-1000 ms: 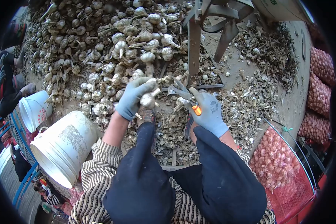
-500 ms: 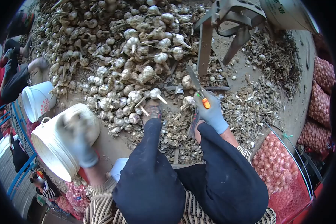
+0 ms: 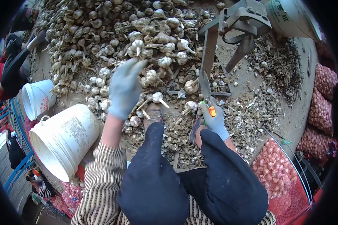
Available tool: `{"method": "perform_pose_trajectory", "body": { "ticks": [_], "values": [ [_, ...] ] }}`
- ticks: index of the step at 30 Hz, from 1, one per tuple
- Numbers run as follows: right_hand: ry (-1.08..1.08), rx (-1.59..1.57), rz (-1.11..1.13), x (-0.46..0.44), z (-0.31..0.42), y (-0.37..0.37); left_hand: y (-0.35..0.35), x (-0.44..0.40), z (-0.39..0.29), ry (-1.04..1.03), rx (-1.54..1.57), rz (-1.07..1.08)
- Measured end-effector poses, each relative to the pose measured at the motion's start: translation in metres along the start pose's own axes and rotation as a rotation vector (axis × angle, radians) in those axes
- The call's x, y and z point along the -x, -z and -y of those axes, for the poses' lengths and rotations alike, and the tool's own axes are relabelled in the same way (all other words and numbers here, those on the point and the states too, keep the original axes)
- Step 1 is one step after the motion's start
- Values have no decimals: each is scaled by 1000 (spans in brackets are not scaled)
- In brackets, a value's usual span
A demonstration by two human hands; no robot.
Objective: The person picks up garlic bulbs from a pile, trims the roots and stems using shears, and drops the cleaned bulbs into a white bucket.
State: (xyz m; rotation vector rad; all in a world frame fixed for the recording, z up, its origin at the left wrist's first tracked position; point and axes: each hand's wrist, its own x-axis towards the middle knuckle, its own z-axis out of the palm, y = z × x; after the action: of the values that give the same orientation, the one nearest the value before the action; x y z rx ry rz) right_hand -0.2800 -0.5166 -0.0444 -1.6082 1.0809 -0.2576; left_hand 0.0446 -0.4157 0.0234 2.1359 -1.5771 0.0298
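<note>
My left hand (image 3: 124,88), in a pale grey-blue glove, reaches over the pile of garlic bulbs (image 3: 150,77). Its fingers are stretched out toward a whitish bulb with a stem, and I see nothing held in them. In a matching glove, my right hand (image 3: 214,119) grips shears (image 3: 205,85) with orange and green on the handles. The grey blades point up and away from me, beside a metal stand leg. Close to the shears lie a larger garlic bulb (image 3: 191,86) and another bulb with its stem (image 3: 190,107).
A metal stand (image 3: 209,52) rises ahead on the right. Cut stems and skins litter the ground. At left lie a tipped white bucket (image 3: 73,129) and a smaller bucket (image 3: 39,99). Red net sacks of garlic (image 3: 276,165) are at right. Another person's legs (image 3: 17,65) show at far left.
My left hand has moved from the white bucket, up and right, to the garlic pile. The right hand stays low by my foot, and the shears have turned slightly more upright.
</note>
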Motion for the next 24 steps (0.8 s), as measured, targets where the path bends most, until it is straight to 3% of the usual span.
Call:
{"method": "perform_pose_trajectory", "body": {
  "ticks": [2, 3, 5, 8, 9, 10, 12, 16, 20, 22, 23, 24],
  "values": [
    [-58, -33, 9, 1, 4, 2, -63, -31, 1, -159, -89, 336],
    [-99, -56, 22, 1, 5, 4, -88, -40, 4, -172, -75, 342],
    [-100, 32, 49, 0, 18, 10, -120, -49, 7, -168, -233, 584],
    [-74, 1, 79, 2, 15, 9, -123, -53, 20, -109, -86, 618],
    [-73, -1, 70, 2, 16, 9, -111, -49, 23, -139, 27, 440],
    [-27, 102, 87, 1, 17, 9, -97, -47, 13, -148, 27, 437],
    [57, 309, 130, 3, 19, 8, -65, -35, -10, 354, 235, 424],
    [82, 342, 239, -5, 30, 2, -51, 10, -52, 388, 358, 415],
    [238, 348, 191, -9, 24, -5, -52, 32, -78, 342, 439, 388],
    [139, 253, 115, -7, 11, -1, -60, 34, -68, 559, 833, 486],
    [34, 159, 48, -3, 1, 4, -60, 32, -64, 852, 1171, 574],
    [-76, 61, -16, 1, -6, 8, -63, 28, -68, 937, 1409, 406]
  ]
}}
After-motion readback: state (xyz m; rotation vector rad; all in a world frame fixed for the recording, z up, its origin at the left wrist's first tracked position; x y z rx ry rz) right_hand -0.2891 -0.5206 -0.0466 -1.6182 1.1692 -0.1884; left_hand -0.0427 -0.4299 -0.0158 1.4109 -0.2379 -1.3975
